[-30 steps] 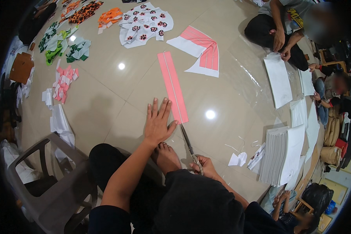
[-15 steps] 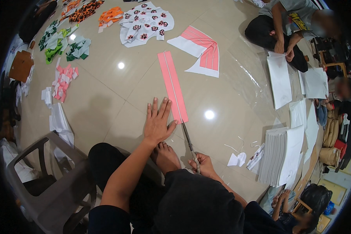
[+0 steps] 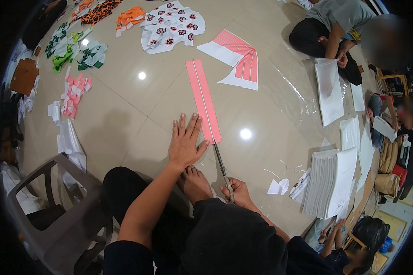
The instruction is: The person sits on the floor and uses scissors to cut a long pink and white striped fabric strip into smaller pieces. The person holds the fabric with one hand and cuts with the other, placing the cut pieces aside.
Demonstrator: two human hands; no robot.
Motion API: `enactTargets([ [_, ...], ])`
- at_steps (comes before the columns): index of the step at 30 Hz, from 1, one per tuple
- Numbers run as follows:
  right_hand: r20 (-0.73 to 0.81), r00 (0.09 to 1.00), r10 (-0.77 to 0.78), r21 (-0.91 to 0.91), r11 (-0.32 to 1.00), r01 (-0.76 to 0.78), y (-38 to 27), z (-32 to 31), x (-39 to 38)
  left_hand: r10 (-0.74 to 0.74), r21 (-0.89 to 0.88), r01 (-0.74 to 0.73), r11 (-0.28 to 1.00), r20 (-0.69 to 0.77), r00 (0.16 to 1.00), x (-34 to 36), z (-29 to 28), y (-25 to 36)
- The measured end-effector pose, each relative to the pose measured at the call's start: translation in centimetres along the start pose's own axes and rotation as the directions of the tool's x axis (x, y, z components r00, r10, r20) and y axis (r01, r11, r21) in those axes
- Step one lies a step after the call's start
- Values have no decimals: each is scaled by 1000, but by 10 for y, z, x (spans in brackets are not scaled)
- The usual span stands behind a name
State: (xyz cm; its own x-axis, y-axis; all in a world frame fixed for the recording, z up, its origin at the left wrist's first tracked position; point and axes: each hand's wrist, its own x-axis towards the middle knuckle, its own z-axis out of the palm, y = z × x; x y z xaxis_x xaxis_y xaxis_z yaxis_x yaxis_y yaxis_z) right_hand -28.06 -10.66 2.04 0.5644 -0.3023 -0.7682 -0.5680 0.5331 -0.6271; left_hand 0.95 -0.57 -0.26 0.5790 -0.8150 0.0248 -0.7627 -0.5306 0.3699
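Note:
A long pink fabric strip (image 3: 197, 87) with a pale line down its middle lies on the tiled floor in front of me. My left hand (image 3: 185, 145) rests flat with fingers stretched out, its fingertips and thumb at the strip's left edge near the close end. My right hand (image 3: 237, 192) is wrapped round the handles of a pair of scissors (image 3: 221, 164). The blade tips meet the near end of the strip at the pale line. Beyond the strip lies a folded pink-and-white striped fabric piece (image 3: 246, 62).
White fabric with paw prints (image 3: 172, 27) lies far ahead, with green scraps (image 3: 92, 56) and pink scraps (image 3: 76, 94) to its left. A grey plastic chair (image 3: 62, 215) stands at left. Stacked white sheets (image 3: 328, 183) are at right, where a co-worker (image 3: 335, 34) sits handling a white bag.
My hands, the scissors and the strip stay almost in place. The co-worker at far right has leaned forward, and the white sheet in their hands has shifted slightly.

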Motion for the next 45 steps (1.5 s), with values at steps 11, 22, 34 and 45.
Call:
enactTargets([
  [11, -1, 1000, 11, 0, 1000, -11, -2, 2, -1, -6, 14, 6, 1000, 14, 1000, -1, 1, -1],
  [22, 18, 1000, -12, 23, 1000, 11, 3, -2, -2, 0, 17, 0, 1000, 5, 1000, -1, 1, -1],
  [34, 19, 1000, -20, -45, 999, 21, -8, 3, 0, -13, 5, 13, 1000, 25, 1000, 0, -2, 0],
  [45, 0, 999, -41, -8, 999, 41, -10, 8, 13, -3, -15, 2, 1000, -3, 1000, 0, -1, 0],
])
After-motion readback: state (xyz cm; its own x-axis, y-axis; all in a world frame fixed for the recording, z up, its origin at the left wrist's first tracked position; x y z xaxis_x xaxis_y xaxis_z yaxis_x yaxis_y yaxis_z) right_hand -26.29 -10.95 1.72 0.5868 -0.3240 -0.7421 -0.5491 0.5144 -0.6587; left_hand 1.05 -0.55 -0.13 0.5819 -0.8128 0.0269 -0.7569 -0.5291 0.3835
